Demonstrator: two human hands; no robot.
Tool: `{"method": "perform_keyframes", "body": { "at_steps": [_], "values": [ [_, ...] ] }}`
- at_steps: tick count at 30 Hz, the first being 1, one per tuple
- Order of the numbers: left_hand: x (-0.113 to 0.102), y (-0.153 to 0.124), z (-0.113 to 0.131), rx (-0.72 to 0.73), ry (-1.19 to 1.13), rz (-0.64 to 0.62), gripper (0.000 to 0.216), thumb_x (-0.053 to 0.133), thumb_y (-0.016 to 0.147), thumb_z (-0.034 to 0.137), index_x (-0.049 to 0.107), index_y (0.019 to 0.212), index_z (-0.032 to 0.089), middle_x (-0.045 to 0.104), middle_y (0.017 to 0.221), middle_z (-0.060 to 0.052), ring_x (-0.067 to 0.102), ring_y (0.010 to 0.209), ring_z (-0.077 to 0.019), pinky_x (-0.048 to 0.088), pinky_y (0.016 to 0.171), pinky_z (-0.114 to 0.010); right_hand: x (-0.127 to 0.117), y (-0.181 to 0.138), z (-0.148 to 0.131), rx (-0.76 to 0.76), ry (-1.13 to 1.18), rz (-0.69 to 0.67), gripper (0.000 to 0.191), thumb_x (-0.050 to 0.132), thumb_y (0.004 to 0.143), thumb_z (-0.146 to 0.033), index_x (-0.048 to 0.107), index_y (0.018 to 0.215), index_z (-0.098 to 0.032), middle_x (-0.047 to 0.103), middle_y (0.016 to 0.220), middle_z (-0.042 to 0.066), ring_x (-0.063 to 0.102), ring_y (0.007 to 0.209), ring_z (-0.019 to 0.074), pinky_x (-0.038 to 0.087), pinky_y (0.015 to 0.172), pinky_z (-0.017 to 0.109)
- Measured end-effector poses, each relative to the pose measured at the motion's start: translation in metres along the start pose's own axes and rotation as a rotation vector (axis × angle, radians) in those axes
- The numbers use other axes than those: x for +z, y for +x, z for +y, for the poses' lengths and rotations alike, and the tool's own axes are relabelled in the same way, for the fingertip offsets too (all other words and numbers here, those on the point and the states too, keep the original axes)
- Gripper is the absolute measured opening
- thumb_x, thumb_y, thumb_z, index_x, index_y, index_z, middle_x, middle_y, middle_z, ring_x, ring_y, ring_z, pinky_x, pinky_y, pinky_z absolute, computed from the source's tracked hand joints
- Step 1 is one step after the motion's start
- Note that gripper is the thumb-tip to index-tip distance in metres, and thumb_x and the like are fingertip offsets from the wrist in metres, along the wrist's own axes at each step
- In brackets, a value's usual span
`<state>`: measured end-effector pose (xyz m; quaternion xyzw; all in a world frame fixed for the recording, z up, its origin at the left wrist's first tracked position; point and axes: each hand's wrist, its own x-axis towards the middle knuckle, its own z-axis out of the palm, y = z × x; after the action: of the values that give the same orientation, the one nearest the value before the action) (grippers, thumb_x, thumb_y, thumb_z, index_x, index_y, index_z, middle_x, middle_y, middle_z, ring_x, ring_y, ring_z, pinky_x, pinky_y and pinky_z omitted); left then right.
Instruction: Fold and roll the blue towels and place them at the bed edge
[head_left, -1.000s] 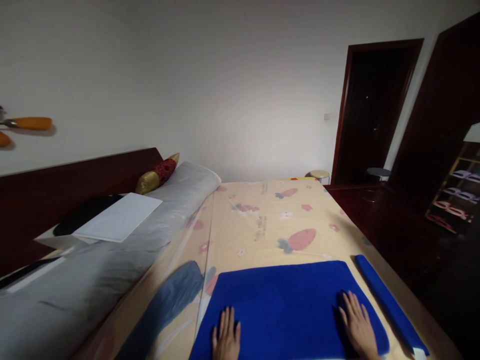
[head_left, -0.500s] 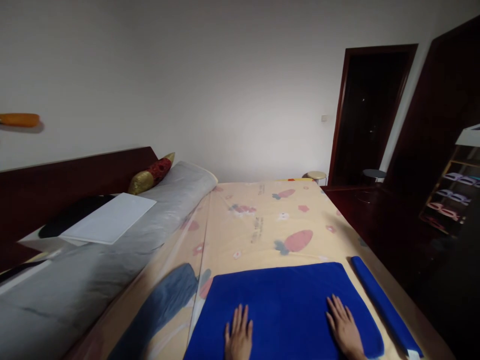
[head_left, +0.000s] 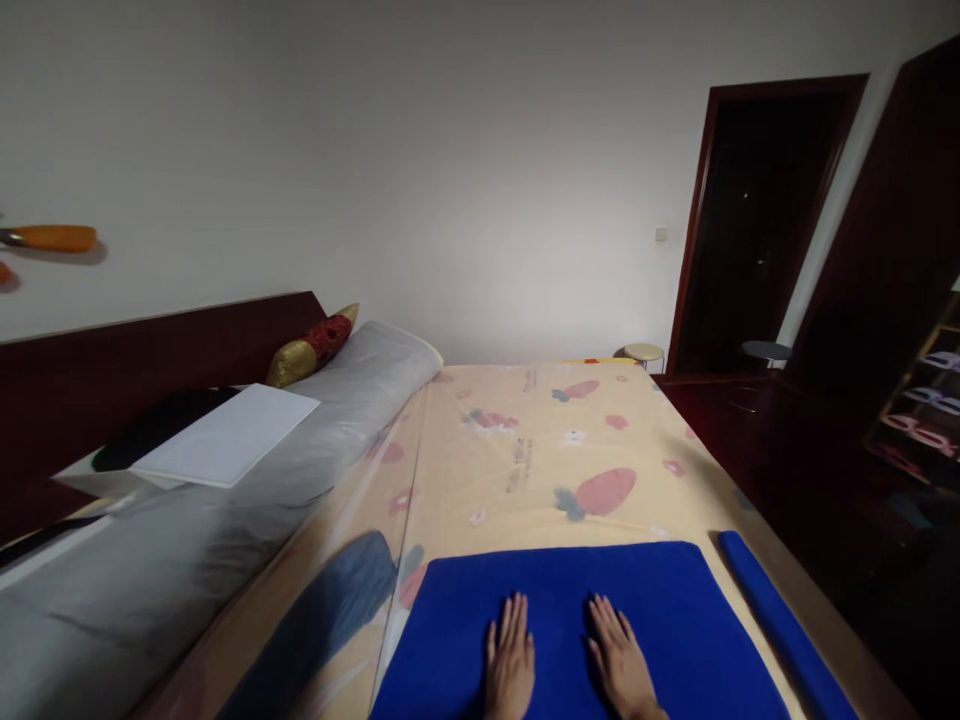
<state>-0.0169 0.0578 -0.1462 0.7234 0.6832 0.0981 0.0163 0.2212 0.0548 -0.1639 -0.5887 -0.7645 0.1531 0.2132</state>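
Note:
A blue cloth (head_left: 562, 590) lies spread flat on the bed, its near edge cut off by the bottom of the view. My left hand (head_left: 511, 660) rests palm down on it, left of the middle, with fingers stretched out. To its right, my right hand (head_left: 621, 655) also lies flat on the cloth, fingers spread a little and pointing forward. Both hands are open and hold nothing. Beside the cloth's right edge is a long, narrow blue roll (head_left: 780, 620), apart from both hands. A dark blue-grey cloth (head_left: 330, 610) lies to the left.
The bed has a yellow strawberry-print sheet (head_left: 465, 470). Along the headboard (head_left: 187, 335) lie a rolled grey quilt (head_left: 367, 390), a white flat box (head_left: 232, 435) and a red-gold cushion (head_left: 315, 345). Stools (head_left: 766, 350) and a shoe rack (head_left: 926, 400) stand beyond the bed's right edge.
My hands have come closer together on the blue cloth: the right has slid left and the left has shifted slightly right and forward. The view has turned a little left.

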Motion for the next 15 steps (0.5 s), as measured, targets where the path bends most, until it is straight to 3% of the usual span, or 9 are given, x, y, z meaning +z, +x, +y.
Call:
{"method": "perform_keyframes", "body": {
  "at_steps": [4, 7, 10, 13, 15],
  "values": [
    [0.009, 0.026, 0.046, 0.191, -0.109, -0.147, 0.063, 0.028, 0.089, 0.015, 0.007, 0.146, 0.031, 0.020, 0.158, 0.004, 0.024, 0.147, -0.0199, 0.027, 0.120, -0.049, 0.006, 0.030, -0.022, -0.085, 0.041, -0.125, 0.050, 0.025, 0.098, -0.046, 0.023, 0.147, -0.037, 0.028, 0.155, -0.003, 0.027, 0.145, 0.0215, 0.029, 0.119, 0.048],
    [0.001, 0.044, 0.037, 0.301, -0.150, -0.232, 0.056, 0.024, 0.095, 0.027, 0.006, 0.147, 0.035, 0.021, 0.159, 0.005, 0.024, 0.147, -0.0191, 0.026, 0.120, -0.052, -0.009, 0.043, -0.003, -0.181, 0.043, -0.170, 0.051, 0.031, 0.097, -0.048, 0.019, 0.146, -0.042, 0.026, 0.156, -0.005, 0.028, 0.144, 0.0203, 0.028, 0.119, 0.048],
    [-0.012, 0.062, -0.011, 0.245, -0.098, -0.225, 0.052, 0.022, 0.096, 0.036, 0.013, 0.147, 0.039, 0.023, 0.158, 0.008, 0.025, 0.146, -0.0169, 0.025, 0.120, -0.051, -0.035, 0.046, 0.051, -0.134, -0.026, -0.155, 0.052, 0.032, 0.096, -0.051, 0.023, 0.145, -0.041, 0.027, 0.156, -0.002, 0.028, 0.144, 0.0210, 0.029, 0.118, 0.049],
    [-0.017, 0.071, -0.084, -0.039, 0.084, -0.107, 0.053, 0.025, 0.094, 0.041, 0.026, 0.146, 0.032, 0.029, 0.157, 0.002, 0.029, 0.145, -0.0191, 0.025, 0.119, -0.050, -0.060, 0.036, 0.124, 0.100, -0.146, -0.034, 0.056, 0.032, 0.094, -0.057, 0.032, 0.144, -0.032, 0.032, 0.154, 0.003, 0.029, 0.143, 0.0235, 0.029, 0.118, 0.050],
    [-0.011, 0.070, -0.129, -0.178, 0.185, -0.009, 0.054, 0.026, 0.093, 0.044, 0.031, 0.145, 0.032, 0.032, 0.156, 0.002, 0.030, 0.145, -0.0194, 0.026, 0.118, -0.048, -0.069, 0.024, 0.167, 0.204, -0.197, 0.046, 0.060, 0.034, 0.092, -0.059, 0.029, 0.145, -0.031, 0.030, 0.155, 0.003, 0.028, 0.144, 0.0248, 0.028, 0.119, 0.052]
  ]
}}
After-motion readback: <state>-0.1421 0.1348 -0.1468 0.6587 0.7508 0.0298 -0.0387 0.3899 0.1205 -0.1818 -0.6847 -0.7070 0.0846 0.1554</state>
